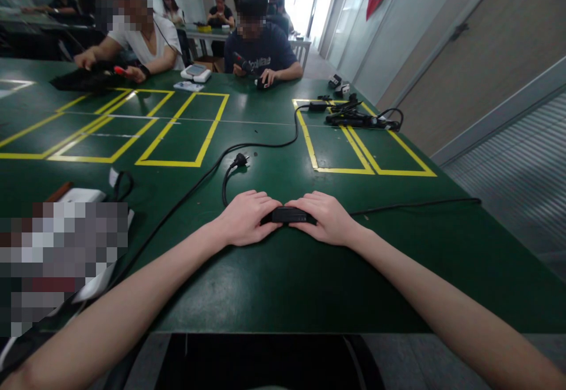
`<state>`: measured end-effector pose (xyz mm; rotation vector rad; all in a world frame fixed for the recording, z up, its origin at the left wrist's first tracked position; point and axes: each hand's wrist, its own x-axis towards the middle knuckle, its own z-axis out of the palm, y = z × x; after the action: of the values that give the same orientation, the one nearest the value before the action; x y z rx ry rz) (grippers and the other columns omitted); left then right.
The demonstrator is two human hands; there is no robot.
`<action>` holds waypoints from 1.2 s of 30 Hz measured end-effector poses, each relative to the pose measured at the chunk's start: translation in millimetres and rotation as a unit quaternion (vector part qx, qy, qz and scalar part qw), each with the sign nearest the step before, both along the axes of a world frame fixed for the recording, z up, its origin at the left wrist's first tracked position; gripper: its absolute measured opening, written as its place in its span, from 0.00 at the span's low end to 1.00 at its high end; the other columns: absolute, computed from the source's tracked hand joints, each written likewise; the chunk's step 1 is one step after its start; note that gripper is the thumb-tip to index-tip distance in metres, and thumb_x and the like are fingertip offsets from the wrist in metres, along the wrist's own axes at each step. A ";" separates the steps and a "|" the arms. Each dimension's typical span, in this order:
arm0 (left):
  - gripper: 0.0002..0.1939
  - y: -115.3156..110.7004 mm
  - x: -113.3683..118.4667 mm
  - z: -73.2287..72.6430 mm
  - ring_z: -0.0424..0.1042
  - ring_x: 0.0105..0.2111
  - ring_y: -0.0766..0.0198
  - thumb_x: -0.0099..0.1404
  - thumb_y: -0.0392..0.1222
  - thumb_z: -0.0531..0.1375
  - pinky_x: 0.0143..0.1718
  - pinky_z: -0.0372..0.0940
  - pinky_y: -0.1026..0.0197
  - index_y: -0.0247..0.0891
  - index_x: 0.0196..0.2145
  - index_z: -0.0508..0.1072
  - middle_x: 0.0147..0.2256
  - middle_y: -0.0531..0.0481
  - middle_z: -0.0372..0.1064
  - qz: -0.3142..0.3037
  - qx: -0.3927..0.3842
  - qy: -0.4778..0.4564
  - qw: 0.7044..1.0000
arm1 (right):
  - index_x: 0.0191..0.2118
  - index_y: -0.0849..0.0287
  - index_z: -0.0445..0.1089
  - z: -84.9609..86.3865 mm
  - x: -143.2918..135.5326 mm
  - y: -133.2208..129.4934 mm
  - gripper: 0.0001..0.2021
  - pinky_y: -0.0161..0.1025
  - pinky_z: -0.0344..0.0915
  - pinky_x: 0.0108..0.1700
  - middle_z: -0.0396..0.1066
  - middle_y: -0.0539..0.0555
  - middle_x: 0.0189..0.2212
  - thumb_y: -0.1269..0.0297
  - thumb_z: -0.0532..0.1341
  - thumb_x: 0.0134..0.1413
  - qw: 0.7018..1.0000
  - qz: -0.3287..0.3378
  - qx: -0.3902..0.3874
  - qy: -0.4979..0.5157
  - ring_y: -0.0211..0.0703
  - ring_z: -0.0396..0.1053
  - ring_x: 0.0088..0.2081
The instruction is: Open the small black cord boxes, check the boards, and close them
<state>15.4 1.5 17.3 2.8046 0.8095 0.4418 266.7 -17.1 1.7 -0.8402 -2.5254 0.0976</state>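
Note:
A black power adapter (289,215) lies level near the front middle of the green table (247,284). My left hand (248,218) is closed round its left end, thumb in front and fingers behind. Its right end is gripped the same way by my right hand (325,218). Both ends of the adapter are covered by my fingers. From behind my left hand a short black cord curves up to a mains plug (240,160) lying on the table. A thin black cable (411,205) runs from beside my right hand towards the table's right edge.
A long black cable (259,144) crosses the table to a bundle of black cords and adapters (354,115) at the back right. Yellow tape rectangles (203,142) mark the tabletop. White items, partly blurred, lie at the left. Two people work across the table.

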 end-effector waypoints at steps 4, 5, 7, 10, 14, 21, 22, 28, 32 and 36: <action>0.12 -0.1 -0.1 0.4 0.77 0.38 0.56 0.72 0.46 0.60 0.42 0.66 0.56 0.36 0.47 0.75 0.37 0.47 0.78 0.001 -0.007 0.001 1.000 | 0.51 0.63 0.73 1.0 0.3 -2.2 0.16 0.42 0.63 0.39 0.80 0.59 0.38 0.54 0.57 0.73 1.000 -0.005 0.005 -0.017 0.47 0.75 0.36; 0.12 0.1 -0.3 0.0 0.77 0.38 0.56 0.72 0.46 0.60 0.43 0.66 0.56 0.37 0.47 0.75 0.37 0.47 0.79 0.000 -0.007 0.002 1.000 | 0.51 0.63 0.73 0.8 0.5 -2.6 0.17 0.42 0.62 0.39 0.80 0.59 0.38 0.54 0.57 0.73 1.000 -0.006 0.005 -0.018 0.47 0.75 0.35; 0.12 0.7 -1.1 -1.7 0.77 0.39 0.56 0.72 0.46 0.60 0.43 0.66 0.56 0.37 0.48 0.75 0.38 0.46 0.79 -0.003 0.001 0.000 1.000 | 0.51 0.63 0.73 0.3 0.8 -3.0 0.17 0.42 0.62 0.39 0.80 0.58 0.37 0.54 0.57 0.73 1.000 -0.010 0.004 -0.020 0.47 0.75 0.35; 0.17 2.1 -2.6 -5.0 0.77 0.39 0.56 0.73 0.50 0.60 0.43 0.67 0.56 0.36 0.52 0.74 0.40 0.45 0.79 -0.008 0.026 -0.012 1.000 | 0.51 0.62 0.73 0.2 1.0 -3.6 0.17 0.42 0.61 0.39 0.80 0.59 0.37 0.53 0.57 0.73 0.999 -0.019 0.004 -0.028 0.47 0.75 0.35; 0.21 3.4 -3.2 -7.5 0.77 0.38 0.56 0.76 0.56 0.55 0.40 0.67 0.56 0.37 0.54 0.73 0.38 0.45 0.78 -0.014 0.062 -0.015 0.998 | 0.50 0.62 0.74 1.1 0.2 -4.5 0.17 0.43 0.62 0.38 0.80 0.59 0.36 0.53 0.57 0.73 0.999 -0.022 0.009 -0.028 0.47 0.75 0.34; 0.21 2.3 -2.9 -8.7 0.76 0.39 0.56 0.76 0.57 0.54 0.41 0.67 0.57 0.37 0.52 0.74 0.38 0.45 0.77 -0.009 0.056 -0.013 0.998 | 0.53 0.62 0.73 -1.1 1.3 -1.2 0.15 0.44 0.69 0.40 0.80 0.61 0.40 0.58 0.58 0.71 1.000 -0.002 0.019 -0.015 0.49 0.76 0.39; 0.23 2.0 -3.3 -8.5 0.76 0.39 0.56 0.75 0.58 0.55 0.41 0.67 0.57 0.37 0.52 0.73 0.39 0.44 0.77 -0.004 0.047 -0.021 0.999 | 0.54 0.62 0.73 -1.4 2.5 -0.7 0.15 0.44 0.70 0.41 0.80 0.62 0.42 0.60 0.57 0.71 0.999 0.005 0.035 -0.022 0.50 0.76 0.40; 0.23 0.2 -3.8 -3.1 0.73 0.34 0.59 0.75 0.60 0.53 0.34 0.65 0.60 0.37 0.41 0.75 0.36 0.48 0.74 0.038 -0.056 -0.031 0.997 | 0.60 0.58 0.73 -1.5 7.4 -2.5 0.19 0.44 0.73 0.44 0.78 0.62 0.49 0.68 0.50 0.72 0.990 -0.005 0.128 -0.056 0.49 0.76 0.43; 0.19 -0.2 -2.1 -2.6 0.72 0.32 0.63 0.76 0.55 0.55 0.34 0.63 0.62 0.37 0.39 0.75 0.34 0.51 0.73 0.041 -0.129 -0.061 0.989 | 0.58 0.58 0.74 -2.6 5.2 -2.6 0.18 0.42 0.72 0.43 0.78 0.62 0.47 0.69 0.51 0.72 0.986 -0.003 0.158 -0.053 0.48 0.76 0.42; 0.17 -1.1 -1.4 -7.1 0.72 0.34 0.62 0.70 0.55 0.64 0.36 0.64 0.62 0.37 0.43 0.74 0.35 0.51 0.73 0.041 -0.122 -0.107 0.986 | 0.56 0.59 0.74 -2.6 5.5 1.1 0.19 0.40 0.71 0.39 0.79 0.60 0.43 0.73 0.51 0.69 0.984 -0.012 0.155 -0.087 0.46 0.75 0.39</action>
<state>14.0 0.4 10.2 2.4567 0.8687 0.6011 272.2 -16.0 -0.9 -0.7792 -2.5962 -0.3834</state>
